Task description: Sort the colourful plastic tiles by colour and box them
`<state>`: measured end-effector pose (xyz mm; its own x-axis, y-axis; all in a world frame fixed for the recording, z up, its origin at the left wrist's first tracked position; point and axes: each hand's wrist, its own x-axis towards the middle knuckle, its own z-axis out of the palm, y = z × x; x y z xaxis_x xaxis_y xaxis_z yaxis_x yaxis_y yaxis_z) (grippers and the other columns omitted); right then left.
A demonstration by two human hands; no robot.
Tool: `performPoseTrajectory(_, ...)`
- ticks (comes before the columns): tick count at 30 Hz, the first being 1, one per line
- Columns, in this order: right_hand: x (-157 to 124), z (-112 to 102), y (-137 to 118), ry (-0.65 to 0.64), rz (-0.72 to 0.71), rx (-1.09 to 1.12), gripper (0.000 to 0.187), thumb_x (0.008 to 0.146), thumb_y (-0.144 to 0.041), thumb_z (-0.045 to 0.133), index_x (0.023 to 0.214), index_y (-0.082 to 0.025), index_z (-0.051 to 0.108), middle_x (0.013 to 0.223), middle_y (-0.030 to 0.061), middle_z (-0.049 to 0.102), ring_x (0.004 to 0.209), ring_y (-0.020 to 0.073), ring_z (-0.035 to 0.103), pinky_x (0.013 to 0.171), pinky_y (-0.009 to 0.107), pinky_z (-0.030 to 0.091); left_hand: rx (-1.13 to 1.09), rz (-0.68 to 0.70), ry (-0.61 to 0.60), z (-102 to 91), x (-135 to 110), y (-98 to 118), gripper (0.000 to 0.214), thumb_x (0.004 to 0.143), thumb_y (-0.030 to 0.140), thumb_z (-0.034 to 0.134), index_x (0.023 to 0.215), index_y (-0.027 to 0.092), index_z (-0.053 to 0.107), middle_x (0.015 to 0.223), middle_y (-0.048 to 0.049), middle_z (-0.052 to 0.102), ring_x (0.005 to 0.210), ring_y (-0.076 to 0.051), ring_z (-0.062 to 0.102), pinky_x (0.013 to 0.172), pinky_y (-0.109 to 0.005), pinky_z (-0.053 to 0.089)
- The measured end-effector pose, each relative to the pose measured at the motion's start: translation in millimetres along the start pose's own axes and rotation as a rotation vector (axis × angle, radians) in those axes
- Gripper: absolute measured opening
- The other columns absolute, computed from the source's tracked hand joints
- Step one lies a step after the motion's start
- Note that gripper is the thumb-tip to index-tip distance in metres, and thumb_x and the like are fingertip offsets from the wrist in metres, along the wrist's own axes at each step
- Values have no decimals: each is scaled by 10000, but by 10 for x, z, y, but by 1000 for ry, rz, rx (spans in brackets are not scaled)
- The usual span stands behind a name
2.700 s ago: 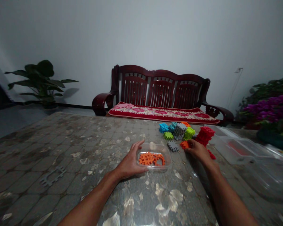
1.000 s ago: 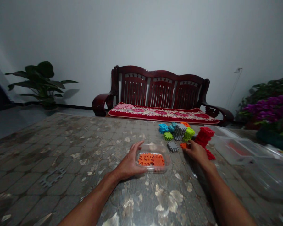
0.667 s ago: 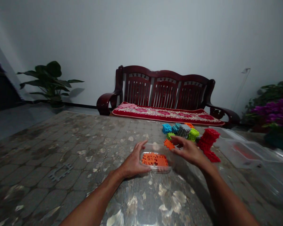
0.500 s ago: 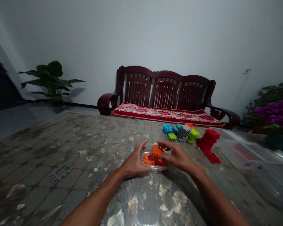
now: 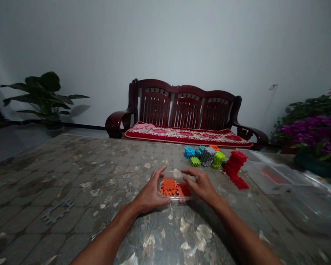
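A small clear plastic box (image 5: pixel 179 200) stands on the table in front of me, with orange interlocking toy pieces (image 5: pixel 168 186) inside. My left hand (image 5: pixel 152 191) is wrapped round the box's left side, thumb along the near wall and fingers toward the far corner. At the right side, my right hand (image 5: pixel 200 184) hovers over the rim. Its thumb and fingers are apart, and no piece shows between them. One orange piece lies on top of the others at the left of the box; the right end is partly covered by my right hand.
Stacks of blue, grey and green toy pieces (image 5: pixel 207 156) stand beyond the box. Red stacked pieces (image 5: pixel 235 165) are to their right, beside clear plastic containers (image 5: pixel 264 176). A grey frame-shaped piece (image 5: pixel 57 211) lies at the left. A wooden bench (image 5: pixel 184 106) stands behind the table (image 5: pixel 113 165).
The orange piece by my right hand has been let go and now lies at the left inside the box. My left hand stays on the box. The view has turned slightly right.
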<state>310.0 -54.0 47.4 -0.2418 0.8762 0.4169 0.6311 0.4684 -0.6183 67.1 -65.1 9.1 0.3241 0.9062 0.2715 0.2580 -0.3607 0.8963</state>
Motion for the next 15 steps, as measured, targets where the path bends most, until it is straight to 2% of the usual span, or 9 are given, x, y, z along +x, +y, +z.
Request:
performPoseTrajectory(4, -23, 16, 55, 112, 31, 33, 283, 852, -292, 552, 1029, -213, 759, 1052, 87, 766, 1005, 242, 693, 935, 400, 530, 8, -22, 46, -13, 12, -27, 1045, 618, 282, 841, 1523, 244, 319, 1507, -143, 416, 1332, -305, 494, 1128, -482, 435)
performPoseTrajectory(7, -12, -44, 178, 196, 108, 63, 303, 854, -332, 530, 1009, -200, 755, 1014, 93, 771, 943, 237, 709, 867, 376, 554, 33, -37, 102, -34, 31, -55, 1028, 642, 321, 830, 1526, 251, 310, 1510, -144, 413, 1326, -308, 500, 1105, -485, 456)
performPoseTrajectory(12, 17, -345, 607, 325, 338, 86, 320, 799, -304, 541, 1016, -162, 729, 1015, 111, 767, 952, 236, 716, 907, 380, 545, 82, -69, 188, -114, 63, -47, 1039, 632, 449, 843, 1511, 229, 334, 1514, -164, 402, 1314, -331, 514, 1104, -508, 446)
performPoseTrajectory(15, -15, -536, 902, 315, 468, 55, 354, 742, -255, 606, 1067, -155, 704, 1037, 112, 762, 971, 238, 720, 920, 385, 543, 91, -104, 228, -166, 77, -40, 1069, 625, 512, 843, 1513, 229, 321, 1516, -165, 393, 1323, -331, 507, 1108, -506, 440)
